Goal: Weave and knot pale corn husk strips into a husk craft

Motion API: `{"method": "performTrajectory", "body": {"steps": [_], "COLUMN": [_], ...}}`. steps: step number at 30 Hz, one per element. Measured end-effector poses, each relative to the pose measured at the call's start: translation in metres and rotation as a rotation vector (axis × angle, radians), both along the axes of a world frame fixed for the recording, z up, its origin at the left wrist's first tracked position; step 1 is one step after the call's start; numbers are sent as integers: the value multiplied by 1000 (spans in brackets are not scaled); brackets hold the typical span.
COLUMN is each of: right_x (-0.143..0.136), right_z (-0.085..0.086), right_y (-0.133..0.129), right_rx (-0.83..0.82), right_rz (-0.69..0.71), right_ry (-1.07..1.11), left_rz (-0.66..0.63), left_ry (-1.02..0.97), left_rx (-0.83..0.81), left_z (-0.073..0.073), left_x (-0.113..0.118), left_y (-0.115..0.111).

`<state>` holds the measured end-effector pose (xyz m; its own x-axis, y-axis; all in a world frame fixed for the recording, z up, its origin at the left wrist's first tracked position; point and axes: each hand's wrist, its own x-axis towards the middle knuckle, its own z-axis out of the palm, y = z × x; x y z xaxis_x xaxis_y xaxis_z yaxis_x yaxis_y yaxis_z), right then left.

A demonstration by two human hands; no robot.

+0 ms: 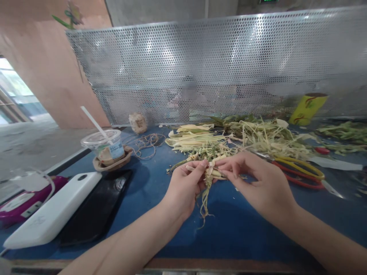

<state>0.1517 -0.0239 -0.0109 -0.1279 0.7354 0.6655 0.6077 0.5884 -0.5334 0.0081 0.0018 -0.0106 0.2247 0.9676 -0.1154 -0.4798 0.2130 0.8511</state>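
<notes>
- the small pale yellow-green bundle of plant strips (209,176), husk-like and knotted-looking at the top, is held above the near half of the blue desk (229,236), about midway between its left and right edges.
- the left hand (182,189) has its thumb and fingers clamped on the bundle's upper part; the right hand (262,181) has its fingertips drawn in at the bundle's right side, but whether they pinch a strip i cannot tell.
- thin, root-like ends hang loose from it towards the near edge.
- it should be very light and soft, a bit springy; the thick upper part looks the best hold, while the thin ends may tear or pull out if tugged.
- dry strips could slip on each other, so a firm but gentle pinch suits it.
- just beyond lie flat pale husk pieces (195,141), nearer the far edge.
- a tangled heap of shredded strips (266,139) lies towards the far right corner, with red and yellow looped scissor handles (319,177) on its near side.
</notes>
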Motion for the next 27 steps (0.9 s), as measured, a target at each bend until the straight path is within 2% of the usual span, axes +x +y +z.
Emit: {"method": "performTrajectory", "body": {"steps": [5, 8, 11, 14, 17, 19, 23, 27], "right_x": [0, 0, 2, 3, 4, 5, 7, 9], "right_z": [3, 7, 9, 9, 8, 8, 11, 12], "right_y": [3, 7, 11, 15, 17, 17, 17, 19], "right_rx": [-53, -183, -336, -394, -333, -308, -306, -308], "right_rz": [33, 110, 190, 138, 76, 105, 128, 136], "right_ry": [102, 226, 263, 169, -40, -134, -150, -144], "left_rz": [-15, 2, -2, -7, 13, 11, -22, -3], "left_ry": [34, 107, 178, 250, 327, 363, 362, 360], "left_rx": [23, 65, 103, 164, 217, 217, 181, 227], "left_z": [1, 2, 1, -2, -6, -7, -4, 0], "left_x": [-5, -5, -2, 0, 0, 0, 0, -1], "left_y": [2, 1, 1, 2, 4, 4, 1, -1]}}
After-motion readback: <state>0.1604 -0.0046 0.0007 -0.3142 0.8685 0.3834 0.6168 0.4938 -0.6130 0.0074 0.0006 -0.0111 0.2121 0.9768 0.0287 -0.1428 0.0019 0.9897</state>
